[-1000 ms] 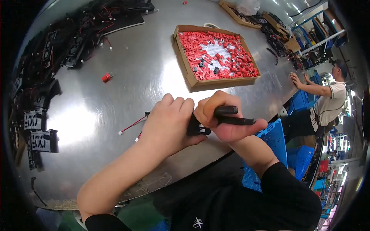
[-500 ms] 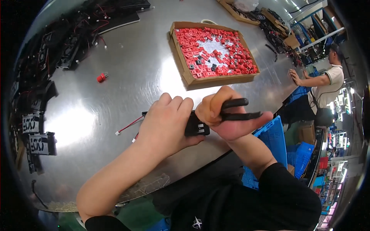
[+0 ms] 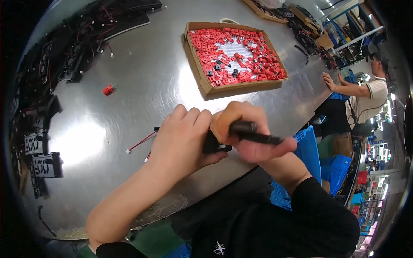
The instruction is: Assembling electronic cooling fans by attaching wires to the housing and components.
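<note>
My left hand (image 3: 180, 133) is closed around a black plastic part (image 3: 211, 142), mostly hidden under the palm and fingers. Thin red and black wires (image 3: 142, 143) with small white connectors come out on its left side. Close against that part, my right hand (image 3: 251, 150) grips a plier-like tool (image 3: 262, 136) with two black handles. Its working end is hidden behind my fingers, so I cannot tell whether it touches the part. A single red round component (image 3: 108, 90) with metal prongs lies on the metal table (image 3: 142, 73), left of my hands.
A cardboard tray (image 3: 245, 90) of red parts, with a few black ones, stands beyond my hands. Black wired assemblies (image 3: 71, 66) line the left side. Blue crates (image 3: 307, 146) are at the right beyond the table edge. A person (image 3: 365, 90) works at the far right.
My right hand has turned and tipped the tool, so its handles now point more toward me and look closer together. My left hand keeps its hold on the black part.
</note>
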